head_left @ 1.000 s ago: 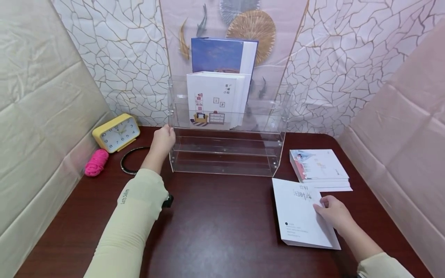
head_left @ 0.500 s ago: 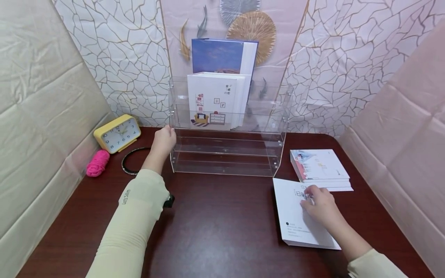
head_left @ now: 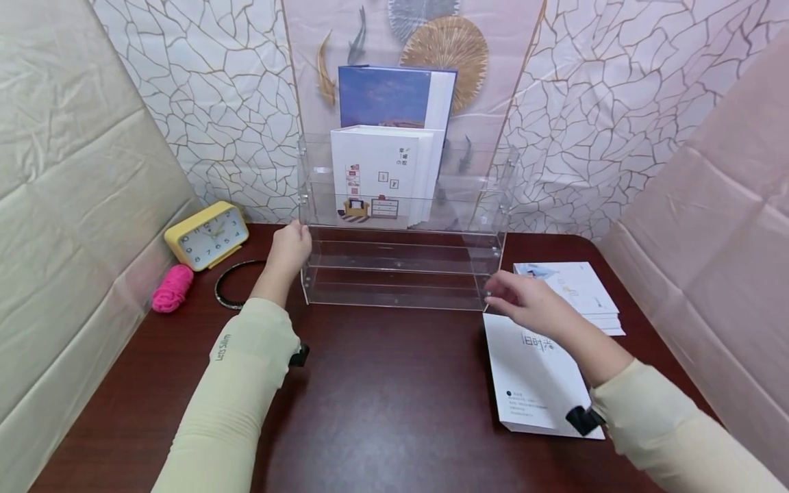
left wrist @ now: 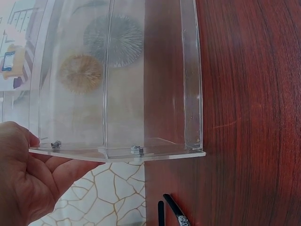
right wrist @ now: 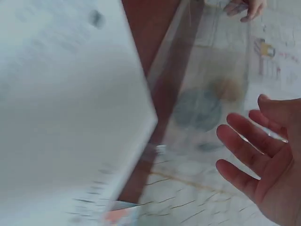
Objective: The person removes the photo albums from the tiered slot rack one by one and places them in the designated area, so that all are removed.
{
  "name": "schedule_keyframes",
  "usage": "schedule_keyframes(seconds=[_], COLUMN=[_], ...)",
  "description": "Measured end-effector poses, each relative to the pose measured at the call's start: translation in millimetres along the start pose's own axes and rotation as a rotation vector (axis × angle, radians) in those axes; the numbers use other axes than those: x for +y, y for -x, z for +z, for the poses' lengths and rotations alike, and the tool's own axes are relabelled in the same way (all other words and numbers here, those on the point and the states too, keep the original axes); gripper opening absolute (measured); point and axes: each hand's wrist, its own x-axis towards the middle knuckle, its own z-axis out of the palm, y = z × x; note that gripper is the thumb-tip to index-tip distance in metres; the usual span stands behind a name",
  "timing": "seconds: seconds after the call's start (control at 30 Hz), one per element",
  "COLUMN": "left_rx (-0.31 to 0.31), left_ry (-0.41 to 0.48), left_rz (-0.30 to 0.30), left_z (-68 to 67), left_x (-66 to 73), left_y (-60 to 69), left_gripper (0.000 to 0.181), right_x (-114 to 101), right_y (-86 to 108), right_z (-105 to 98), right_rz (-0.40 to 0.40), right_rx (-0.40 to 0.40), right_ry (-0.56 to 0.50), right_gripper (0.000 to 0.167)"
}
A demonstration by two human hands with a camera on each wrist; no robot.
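Note:
A clear acrylic book rack (head_left: 394, 296) with several tiers stands at the back of the table. My left hand (head_left: 291, 248) grips its left side panel, fingers on the outer face in the left wrist view. On an upper tier leans a white book (head_left: 376, 164) with a furniture drawing, and behind it rises a taller blue book (head_left: 383, 96). My right hand (head_left: 531, 301) is beside the rack's right lower corner, fingers spread and holding nothing in the right wrist view. Below that hand lies a thick white book (head_left: 524, 383), partly covered by the right forearm.
A stack of white books (head_left: 585, 284) lies at the right, behind the forearm. On the left are a yellow alarm clock (head_left: 209, 235), a pink yarn skein (head_left: 172, 289) and a black hoop (head_left: 220, 287). Fabric walls bound the table's back and sides.
My right hand has left the thick white book's cover and moved up and left to the rack's right side. The book stays on the table. My left hand has kept its grip.

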Motion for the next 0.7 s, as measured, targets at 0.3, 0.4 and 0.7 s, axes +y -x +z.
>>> schedule_keyframes(seconds=[0.3, 0.4, 0.7], left_rx=[0.012, 0.020, 0.030], left_ry=[0.003, 0.007, -0.009], left_rz=[0.008, 0.017, 0.032], left_z=[1.1, 2.0, 2.3], left_x=[-1.6, -2.1, -2.8], left_y=[0.1, -0.3, -2.9], left_gripper=[0.031, 0.030, 0.029], right_x=[-24, -28, -35], right_y=[-60.0, -76.0, -122.9], right_z=[-24, -22, -21], right_rz=[-0.156, -0.134, -0.070], right_rx=[0.088, 0.125, 0.307], right_ry=[0.014, -0.007, -0.021], right_gripper=[0.004, 0.005, 0.029])
